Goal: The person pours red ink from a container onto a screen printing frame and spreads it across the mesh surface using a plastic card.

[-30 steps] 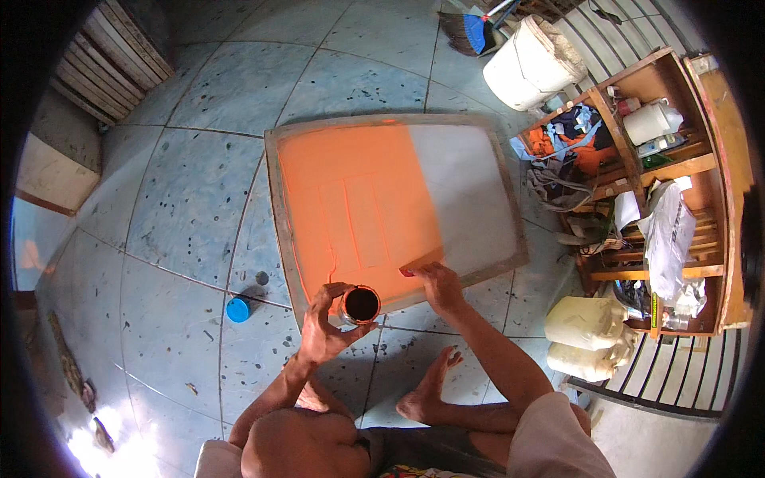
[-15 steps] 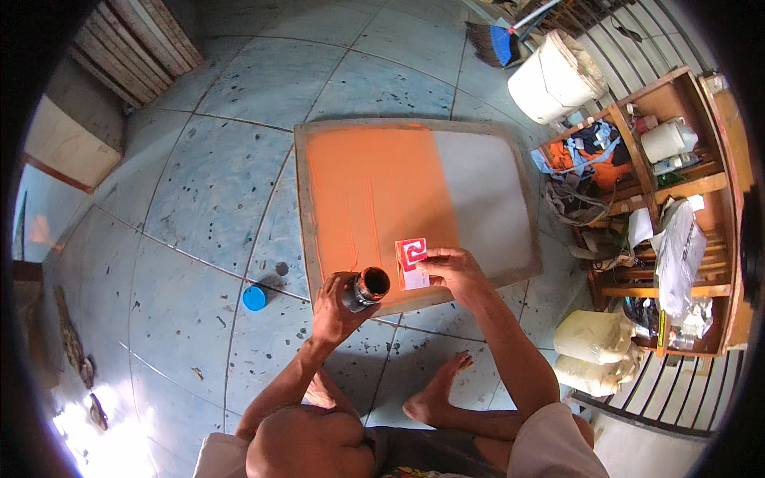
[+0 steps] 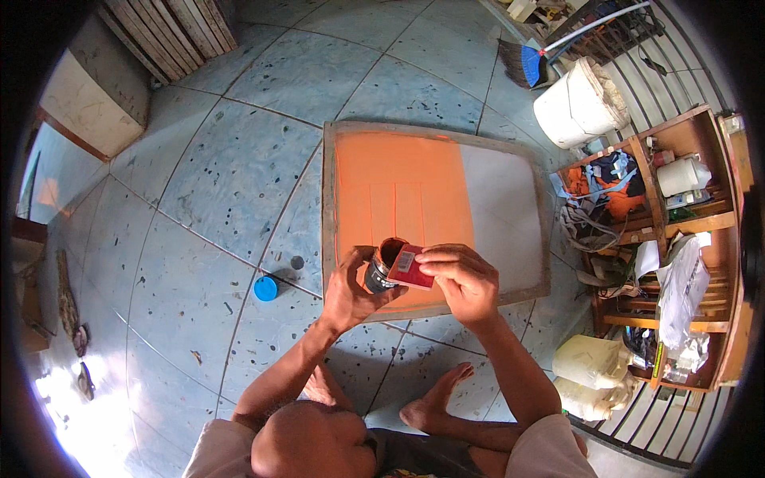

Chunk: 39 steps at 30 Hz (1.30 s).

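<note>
My left hand [image 3: 346, 293] is wrapped round a dark open jar [image 3: 377, 280], whose mouth is smeared with orange. Between the fingers and thumb of my right hand [image 3: 462, 283] is a small red card [image 3: 414, 275] with a pale printed patch, held at the jar's rim. Both are above the near edge of a flat framed screen [image 3: 330, 199] on the floor. An orange coat [image 3: 402, 163] covers its left and middle, marked with a few thin streaks, while the right part [image 3: 506, 191] is pale grey. How much remains inside the jar cannot be seen.
A blue lid [image 3: 265, 288] lies on the spotted tile floor [image 3: 215, 183], left of the screen. Along the right stand a wooden shelf [image 3: 677, 312] of cloths and bags, a white bucket [image 3: 580, 103] and pale jugs [image 3: 586, 360]. A blue broom [image 3: 527, 65] leans behind.
My right hand has brought the card left to the jar's mouth and turned its other face up. The jar is more upright. The view has shifted, and the orange streaks look different.
</note>
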Available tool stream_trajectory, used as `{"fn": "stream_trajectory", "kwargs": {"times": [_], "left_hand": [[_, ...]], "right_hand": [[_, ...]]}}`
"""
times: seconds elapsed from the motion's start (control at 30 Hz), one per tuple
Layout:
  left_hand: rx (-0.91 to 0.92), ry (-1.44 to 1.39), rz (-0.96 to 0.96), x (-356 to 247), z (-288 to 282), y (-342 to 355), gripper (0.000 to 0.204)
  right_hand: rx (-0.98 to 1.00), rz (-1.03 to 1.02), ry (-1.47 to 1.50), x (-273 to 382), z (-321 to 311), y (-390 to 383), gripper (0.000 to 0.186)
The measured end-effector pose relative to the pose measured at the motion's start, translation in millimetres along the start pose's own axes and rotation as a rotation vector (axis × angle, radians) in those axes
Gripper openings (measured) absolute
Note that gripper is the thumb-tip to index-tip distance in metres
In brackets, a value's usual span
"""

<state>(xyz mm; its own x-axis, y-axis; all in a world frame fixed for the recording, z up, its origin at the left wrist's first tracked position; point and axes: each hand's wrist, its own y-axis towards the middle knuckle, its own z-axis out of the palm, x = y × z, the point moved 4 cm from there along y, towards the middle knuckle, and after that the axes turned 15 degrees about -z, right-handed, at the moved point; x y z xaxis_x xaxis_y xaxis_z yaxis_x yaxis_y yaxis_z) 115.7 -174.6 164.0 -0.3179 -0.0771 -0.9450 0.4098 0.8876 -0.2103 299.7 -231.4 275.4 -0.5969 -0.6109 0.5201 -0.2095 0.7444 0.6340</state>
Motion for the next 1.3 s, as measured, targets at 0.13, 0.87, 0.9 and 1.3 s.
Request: {"fn": "stream_trajectory", "kwargs": {"times": [0.13, 0.87, 0.9, 1.3], "left_hand": [[-0.001, 0.007, 0.068, -8.2, -9.2, 2.3, 0.067], [-0.129, 0.072, 0.025, -7.5, -73.6, -68.9, 0.067], [-0.145, 0.087, 0.001, -5.3, -81.5, -75.7, 0.067], [-0.377, 0.083, -0.22, 29.6, -119.0, -121.6, 0.077]], "right_hand": [[0.052, -0.217, -0.14, 10.1, -1.1, 0.5, 0.009], [0.703, -0.264, -0.307, -139.3, 24.9, 24.2, 0.023], [0.736, -0.222, -0.325, -147.5, 36.4, 38.8, 0.022], [0.469, 0.124, -0.458, -316.7, 196.0, 127.5, 0.016]]}}
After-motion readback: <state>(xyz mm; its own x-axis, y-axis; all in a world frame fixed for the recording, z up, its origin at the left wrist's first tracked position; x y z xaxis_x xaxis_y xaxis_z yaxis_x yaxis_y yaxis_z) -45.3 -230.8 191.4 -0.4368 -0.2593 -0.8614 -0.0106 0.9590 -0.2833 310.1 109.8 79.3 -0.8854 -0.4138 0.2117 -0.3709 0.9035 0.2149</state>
